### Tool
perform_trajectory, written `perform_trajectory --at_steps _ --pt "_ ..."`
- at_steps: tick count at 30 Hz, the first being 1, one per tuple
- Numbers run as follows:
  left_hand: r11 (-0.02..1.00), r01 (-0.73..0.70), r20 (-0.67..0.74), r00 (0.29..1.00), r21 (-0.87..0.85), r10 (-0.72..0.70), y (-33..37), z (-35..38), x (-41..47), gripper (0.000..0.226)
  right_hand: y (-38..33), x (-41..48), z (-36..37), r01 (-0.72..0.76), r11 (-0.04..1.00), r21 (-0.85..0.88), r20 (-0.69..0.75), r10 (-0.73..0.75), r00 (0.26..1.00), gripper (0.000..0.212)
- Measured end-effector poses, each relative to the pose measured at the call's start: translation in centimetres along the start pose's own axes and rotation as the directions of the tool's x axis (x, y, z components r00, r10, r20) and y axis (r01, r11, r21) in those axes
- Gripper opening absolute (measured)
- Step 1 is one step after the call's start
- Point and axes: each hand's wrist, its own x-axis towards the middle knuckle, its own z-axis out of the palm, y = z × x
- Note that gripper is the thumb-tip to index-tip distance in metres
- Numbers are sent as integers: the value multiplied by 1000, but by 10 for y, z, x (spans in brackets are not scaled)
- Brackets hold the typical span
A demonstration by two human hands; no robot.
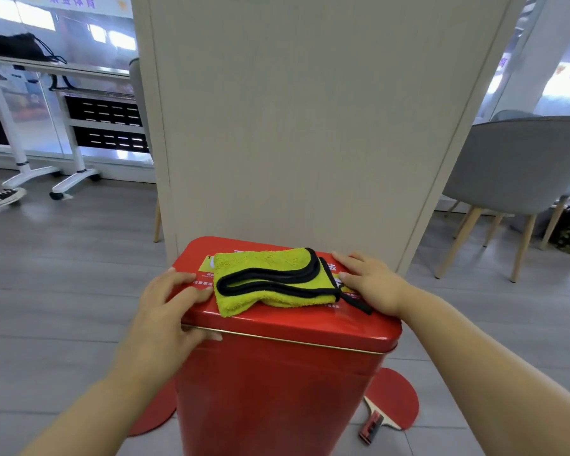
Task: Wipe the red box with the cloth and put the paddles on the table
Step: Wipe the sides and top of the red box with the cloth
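A tall red metal box (277, 383) stands on the floor before a pale pillar. A folded yellow cloth (270, 278) with black trim lies on its lid. My left hand (168, 311) rests on the lid's left side, fingers on top and thumb curled over the front lip. Flat on the lid's right side lies my right hand (369, 278), fingers straight, beside the cloth's corner. On the floor to the box's right is a red paddle (392, 403) with a wooden handle. A second red paddle (155, 413) shows partly at the box's left, its handle hidden.
A grey chair (520, 172) with wooden legs stands at right. A white rolling table (56, 70) with a black bag on it is at back left, a person's shoe near it. The pale pillar (310, 126) rises just behind the box.
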Motion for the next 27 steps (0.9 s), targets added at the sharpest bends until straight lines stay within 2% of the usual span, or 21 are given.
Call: perform_trajectory --at_steps 6,16,21,27 --pt "996 -85 28 996 -2 85 -12 -3 3 54 -7 -7 2 -42 999 16 -42 43 998 49" --pt "981 -175 117 979 80 165 -23 8 30 62 -12 -36 -5 -174 984 22 -86 176 981 54" --pt "998 -55 207 977 32 47 -19 15 43 66 -6 -52 1 -222 975 22 -156 222 962 56" --pt "993 119 159 981 -20 -115 0 13 35 69 8 -54 7 -191 947 259 -165 238 957 53"
